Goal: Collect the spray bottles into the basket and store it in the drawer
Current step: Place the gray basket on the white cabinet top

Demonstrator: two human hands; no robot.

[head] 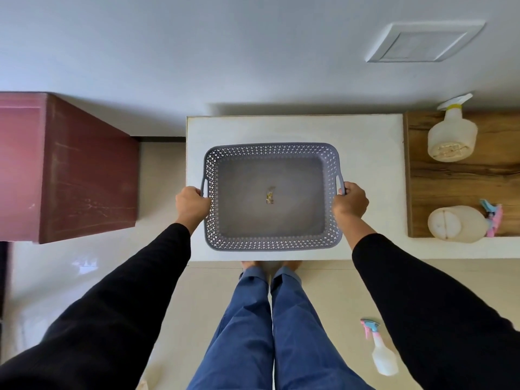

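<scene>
Top-down view. The left hand (192, 205) and right hand (349, 202) each grip a side handle of the grey basket (271, 243), held over the white cabinet top (371, 170), its near rim close to the front edge. Two spray bottles (451, 136) (458, 224) lie on the adjoining wooden surface (455, 181); a third bottle (381, 353) lies on the tiled floor (197, 305). A maroon cabinet (84, 170) stands left, apart.

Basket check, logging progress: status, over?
Left hand and right hand grip basket handles. No bottles inside. Three spray bottles still out. Nothing blocking.
</scene>
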